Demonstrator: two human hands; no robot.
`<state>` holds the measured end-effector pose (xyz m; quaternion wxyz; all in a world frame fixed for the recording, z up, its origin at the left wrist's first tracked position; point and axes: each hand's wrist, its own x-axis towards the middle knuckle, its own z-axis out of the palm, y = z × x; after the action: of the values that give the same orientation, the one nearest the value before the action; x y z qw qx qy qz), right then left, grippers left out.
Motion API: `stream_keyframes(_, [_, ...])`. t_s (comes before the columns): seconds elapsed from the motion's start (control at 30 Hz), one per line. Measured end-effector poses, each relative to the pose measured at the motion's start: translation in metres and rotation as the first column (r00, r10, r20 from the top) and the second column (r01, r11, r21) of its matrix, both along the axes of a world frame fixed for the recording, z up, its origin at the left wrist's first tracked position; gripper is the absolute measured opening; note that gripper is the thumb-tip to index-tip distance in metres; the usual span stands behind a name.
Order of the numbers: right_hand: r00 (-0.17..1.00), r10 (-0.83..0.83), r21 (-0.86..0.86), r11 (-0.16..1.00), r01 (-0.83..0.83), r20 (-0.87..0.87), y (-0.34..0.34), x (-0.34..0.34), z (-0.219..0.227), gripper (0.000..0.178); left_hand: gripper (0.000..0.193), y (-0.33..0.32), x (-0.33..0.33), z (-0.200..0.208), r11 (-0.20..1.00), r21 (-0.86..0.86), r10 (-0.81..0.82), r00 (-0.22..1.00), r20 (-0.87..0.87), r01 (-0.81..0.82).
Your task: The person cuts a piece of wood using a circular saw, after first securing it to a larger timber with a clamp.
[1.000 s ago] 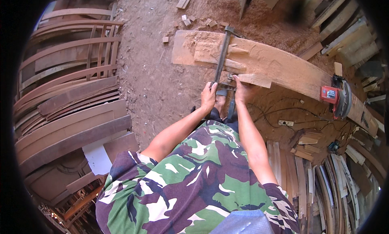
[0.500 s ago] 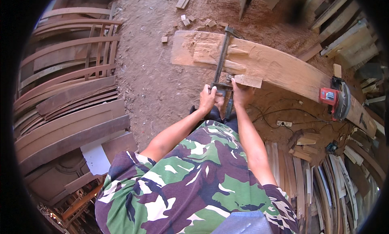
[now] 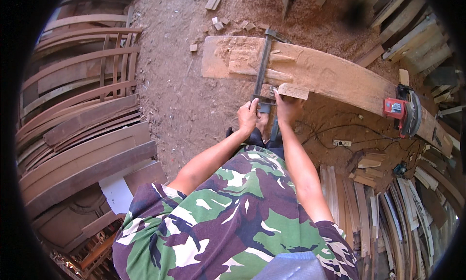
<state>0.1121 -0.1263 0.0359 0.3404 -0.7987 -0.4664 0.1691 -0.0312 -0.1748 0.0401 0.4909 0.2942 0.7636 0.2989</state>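
A dark metal bar clamp [image 3: 263, 65] lies across the curved wooden board [image 3: 335, 74], its far jaw over the board's far edge. My left hand [image 3: 247, 116] is closed around the clamp's near end, where the sliding jaw meets the bar. Close beside it, my right hand [image 3: 287, 109] grips a small light wood block [image 3: 293, 91] from below, with the thumb up against its left end. The block is near the board's near edge and the clamp's screw; whether it touches the board I cannot tell. Most of the right fingers are hidden beneath the block.
A red circular saw [image 3: 402, 111] rests on the board's right part. Cables and a white power strip [image 3: 342, 143] lie on the dirt floor. Stacked curved wooden pieces [image 3: 82, 81] line the left; wood strips [image 3: 359, 212] fill the lower right. Small offcuts [image 3: 218, 24] lie beyond the board.
The view has shifted slightly. Both hands stay at the clamp's near end, and the wood block in my right hand has moved slightly left and up in the picture.
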Motion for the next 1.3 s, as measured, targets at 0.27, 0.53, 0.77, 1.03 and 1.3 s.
stream_keyframes(0.27, [1.000,-0.018,-0.033,0.999,0.017,-0.014,-0.002,0.001,0.001,0.088,0.078,-0.002,0.007,-0.025,0.996,-0.073,-0.067,0.988,-0.137,0.057])
stream_keyframes(0.53, [0.999,-0.002,-0.093,0.996,0.006,0.040,-0.011,0.007,-0.007,0.086,0.078,0.001,-0.001,-0.024,0.986,-0.144,-0.083,0.997,0.001,0.083])
stream_keyframes(0.77, [0.996,-0.017,-0.227,0.974,-0.003,-0.088,-0.035,0.014,-0.022,0.081,0.067,0.003,-0.009,-0.033,0.980,-0.117,-0.167,0.985,-0.041,0.161])
stream_keyframes(1.03, [0.828,-0.090,-0.281,0.956,-0.083,-0.554,-0.109,0.029,-0.125,0.059,0.064,0.010,0.002,-0.014,0.983,-0.172,-0.013,0.968,0.250,0.058])
stream_keyframes(1.3, [0.648,-0.139,-0.318,0.933,-0.168,-0.749,-0.124,0.020,-0.057,0.048,0.062,0.006,0.003,-0.022,0.993,-0.119,0.018,0.983,0.183,0.004])
